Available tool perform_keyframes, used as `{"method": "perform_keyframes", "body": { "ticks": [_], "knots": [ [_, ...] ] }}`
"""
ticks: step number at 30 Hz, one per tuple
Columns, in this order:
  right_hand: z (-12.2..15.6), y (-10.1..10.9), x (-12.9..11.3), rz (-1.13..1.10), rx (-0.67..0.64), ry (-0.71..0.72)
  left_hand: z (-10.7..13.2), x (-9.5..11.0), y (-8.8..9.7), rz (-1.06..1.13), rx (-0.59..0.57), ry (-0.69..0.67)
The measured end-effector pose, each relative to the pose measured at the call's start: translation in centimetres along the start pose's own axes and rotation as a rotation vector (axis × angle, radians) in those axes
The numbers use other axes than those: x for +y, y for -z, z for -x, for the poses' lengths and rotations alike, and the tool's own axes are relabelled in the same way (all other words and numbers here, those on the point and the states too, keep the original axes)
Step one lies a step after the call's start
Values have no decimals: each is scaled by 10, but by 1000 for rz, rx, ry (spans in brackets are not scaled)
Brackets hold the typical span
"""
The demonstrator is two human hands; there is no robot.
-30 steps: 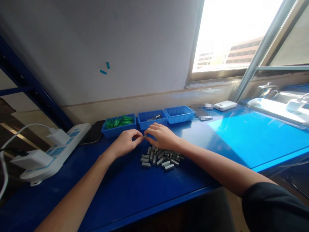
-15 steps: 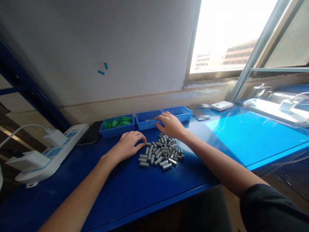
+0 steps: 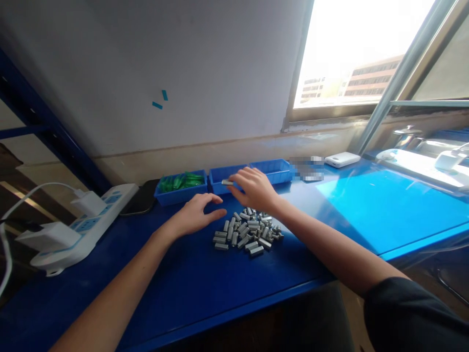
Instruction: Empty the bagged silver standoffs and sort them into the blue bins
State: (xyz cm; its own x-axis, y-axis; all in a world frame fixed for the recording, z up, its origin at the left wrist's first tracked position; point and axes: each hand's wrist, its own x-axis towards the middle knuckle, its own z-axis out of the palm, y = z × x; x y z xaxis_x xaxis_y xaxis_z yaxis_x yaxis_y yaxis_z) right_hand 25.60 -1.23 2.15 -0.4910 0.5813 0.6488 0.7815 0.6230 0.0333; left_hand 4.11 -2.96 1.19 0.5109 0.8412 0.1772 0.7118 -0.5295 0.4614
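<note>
**Item: one metal piece, carried from the heap to the middle bin**

- Metal piece [image 3: 227, 183]: short, grey, lying level. It is pinched between the thumb and fingertips of the right hand [image 3: 255, 188], which is closed on it. A second ago both hands met on a piece just above the heap; now the right hand alone carries one.
- Place: the piece is at the fingertips, over the near wall of the middle bin [image 3: 220, 174]. Whether it touches the rim cannot be told.
- Reading: one piece has left the two-handed stage and stands at the bin, so the work is between pieces.
- Left hand [image 3: 196, 214]: empty, fingers spread and loose, palm down on the table [image 3: 190, 283]. It has let go and drawn back, short of the pinch and to its near side.
- Heap of metal pieces [image 3: 247, 232]: loose on the table, below the right wrist and beside the left fingertips, not touching them. Much as before.
- Green-parts bin [image 3: 179, 184]: next to the middle bin, beyond the left hand.
- Third bin [image 3: 274, 169]: behind the right knuckles, contents not visible.
- Power strip [image 3: 75, 226]: well apart, past the left forearm, with plugs seated.
</note>
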Motion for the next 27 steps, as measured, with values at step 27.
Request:
{"method": "perform_keyframes", "body": {
  "ticks": [27],
  "knots": [
    [9, -1, -27, -135, 12, 191, -4, 7, -6, 600, 175, 86]
  ]
}}
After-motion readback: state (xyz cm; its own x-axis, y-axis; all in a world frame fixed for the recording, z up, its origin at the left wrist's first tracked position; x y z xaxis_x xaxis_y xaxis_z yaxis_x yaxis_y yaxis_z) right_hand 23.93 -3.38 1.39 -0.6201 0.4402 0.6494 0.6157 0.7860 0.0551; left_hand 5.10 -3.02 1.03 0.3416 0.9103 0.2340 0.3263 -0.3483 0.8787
